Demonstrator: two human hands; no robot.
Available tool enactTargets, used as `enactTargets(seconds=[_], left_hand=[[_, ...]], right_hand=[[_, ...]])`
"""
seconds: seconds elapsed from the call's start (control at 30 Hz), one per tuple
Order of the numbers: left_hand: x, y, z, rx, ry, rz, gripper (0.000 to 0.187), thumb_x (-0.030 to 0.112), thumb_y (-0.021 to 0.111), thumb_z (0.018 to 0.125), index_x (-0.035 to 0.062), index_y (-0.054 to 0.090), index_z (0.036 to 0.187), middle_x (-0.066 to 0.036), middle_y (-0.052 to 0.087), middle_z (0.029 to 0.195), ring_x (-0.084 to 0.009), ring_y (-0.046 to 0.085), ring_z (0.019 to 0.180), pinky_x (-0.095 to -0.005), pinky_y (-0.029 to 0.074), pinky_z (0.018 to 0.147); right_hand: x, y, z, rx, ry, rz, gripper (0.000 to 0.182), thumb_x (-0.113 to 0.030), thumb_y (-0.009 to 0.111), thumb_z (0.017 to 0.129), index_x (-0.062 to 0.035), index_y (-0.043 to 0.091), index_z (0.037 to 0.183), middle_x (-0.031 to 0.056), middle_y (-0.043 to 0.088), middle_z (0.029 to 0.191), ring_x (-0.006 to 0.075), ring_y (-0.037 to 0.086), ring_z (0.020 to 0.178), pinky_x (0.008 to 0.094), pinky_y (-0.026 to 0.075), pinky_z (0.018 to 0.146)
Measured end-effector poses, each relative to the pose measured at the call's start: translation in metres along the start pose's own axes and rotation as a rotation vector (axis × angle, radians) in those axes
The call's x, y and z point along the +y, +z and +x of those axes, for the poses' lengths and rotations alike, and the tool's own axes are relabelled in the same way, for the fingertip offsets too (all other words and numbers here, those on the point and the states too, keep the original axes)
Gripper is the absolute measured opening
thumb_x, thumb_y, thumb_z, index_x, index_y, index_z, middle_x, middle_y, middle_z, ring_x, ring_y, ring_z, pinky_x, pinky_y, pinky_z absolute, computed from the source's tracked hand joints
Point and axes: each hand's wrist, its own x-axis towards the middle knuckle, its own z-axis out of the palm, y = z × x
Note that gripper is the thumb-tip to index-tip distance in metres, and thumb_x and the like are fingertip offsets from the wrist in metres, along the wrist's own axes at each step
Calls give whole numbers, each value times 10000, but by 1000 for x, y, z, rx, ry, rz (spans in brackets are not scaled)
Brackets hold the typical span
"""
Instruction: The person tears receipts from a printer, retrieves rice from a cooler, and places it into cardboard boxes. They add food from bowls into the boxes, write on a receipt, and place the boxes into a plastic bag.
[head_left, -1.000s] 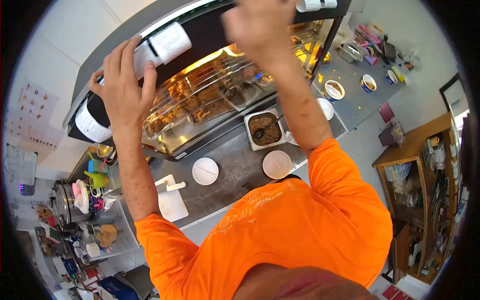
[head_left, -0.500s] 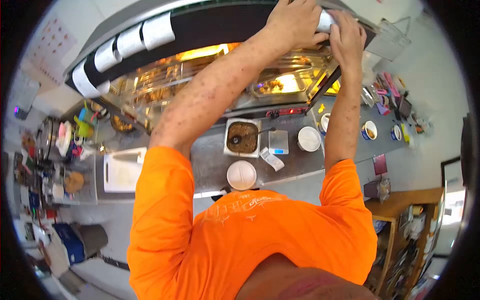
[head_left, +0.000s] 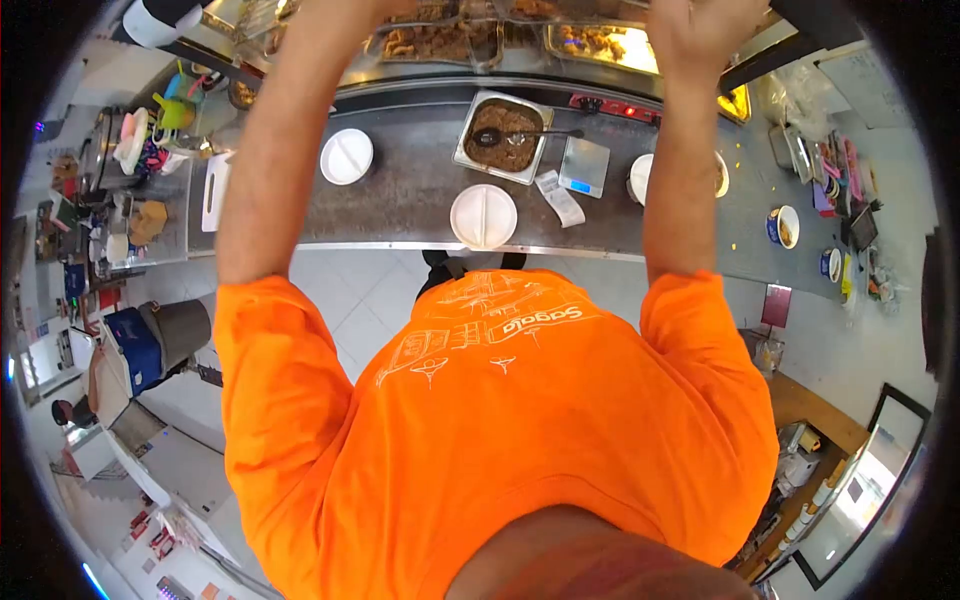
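Observation:
Both my arms reach up to the glass food display case. My left hand (head_left: 375,8) is mostly cut off by the top edge, in front of trays of fried food (head_left: 440,42), with its fingers out of sight. At the right, my right hand (head_left: 700,35) is smeared by motion near a lit metal tray (head_left: 605,45). Below the case, a square metal pan (head_left: 460,155) holds brown saucy food with a black ladle (head_left: 490,136) in it. Beside it lie a digital scale (head_left: 584,165) and a printed receipt (head_left: 560,199).
A divided white plate (head_left: 484,217) sits at the counter's front edge, another divided plate (head_left: 347,157) farther left. At the right are a white bowl (head_left: 640,180) and blue-and-white cups, one cup (head_left: 783,227) with food inside. A white cutting board (head_left: 214,195) is partly behind my left arm.
My hands have left the paper slip on the case's top and moved apart, the left one well to the left. The view has tilted down, and the left divided plate now shows.

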Motion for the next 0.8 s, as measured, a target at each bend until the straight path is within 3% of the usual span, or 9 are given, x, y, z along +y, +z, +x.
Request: enactTargets(seconds=[0.07,0.1,0.13,0.17,0.27,0.47,0.6,0.67,0.8], left_hand=[[2,5,-72,-53,-72,-338,373,349,562,873,77,577,1127,-143,580,1144,-298,528,1078,-454,366,914],[6,12,-115,-80,-114,-509,248,229,617,861,56,630,1039,-144,629,1055,-314,578,991,-382,427,851],[14,23,-171,-365,-357,-601,252,228,612,865,30,622,1021,-158,623,1017,-311,579,977,-374,432,858],[19,51,-240,-526,-445,-605,343,335,580,874,24,623,1011,-157,626,1025,-330,580,973,-405,453,834],[60,81,-388,-1240,-835,-717,548,487,565,850,-29,617,1027,-243,639,1001,-365,609,971,-452,471,837],[94,94,-429,-1208,-1213,-1000,429,307,572,840,-90,624,996,-262,662,860,-373,668,827,-454,530,742],[40,104,-455,-1082,-765,-691,295,129,550,815,-140,592,929,-282,640,781,-314,688,637,-381,557,479],[6,97,-456,-1057,-1259,-860,291,138,589,832,-130,587,945,-256,646,819,-315,694,724,-393,571,544],[-21,87,-451,-962,-1355,-1000,398,210,616,847,-123,540,1051,-214,659,813,-263,694,677,-358,564,566]], right_hand=[[-15,-16,-78,-187,616,312,205,-176,513,881,-60,659,967,121,675,892,204,638,860,330,455,759],[-11,-18,-125,-356,661,240,209,-166,532,892,10,642,869,150,651,714,196,617,661,306,455,614],[-3,-20,-181,-653,771,216,252,-199,546,883,39,629,887,164,635,705,210,613,625,346,462,605],[3,-28,-251,-825,763,257,301,-280,570,862,10,649,855,219,657,781,398,629,713,432,491,683],[-34,-60,-339,-1293,1426,487,365,-329,523,886,-6,646,1005,148,674,808,235,667,653,363,513,546],[-93,-38,-367,-1195,1809,720,495,-333,455,918,-67,460,1336,112,622,961,174,635,606,284,482,459],[-112,-22,-372,-901,1930,709,489,-238,413,918,-38,400,1365,125,616,990,183,641,682,296,491,507],[-120,-17,-363,-832,1994,738,508,-221,404,931,-46,324,1401,138,609,1026,215,652,755,303,508,566],[-140,-3,-350,-360,2171,984,501,-221,394,974,-23,256,1413,150,608,1049,292,667,858,345,533,671]])
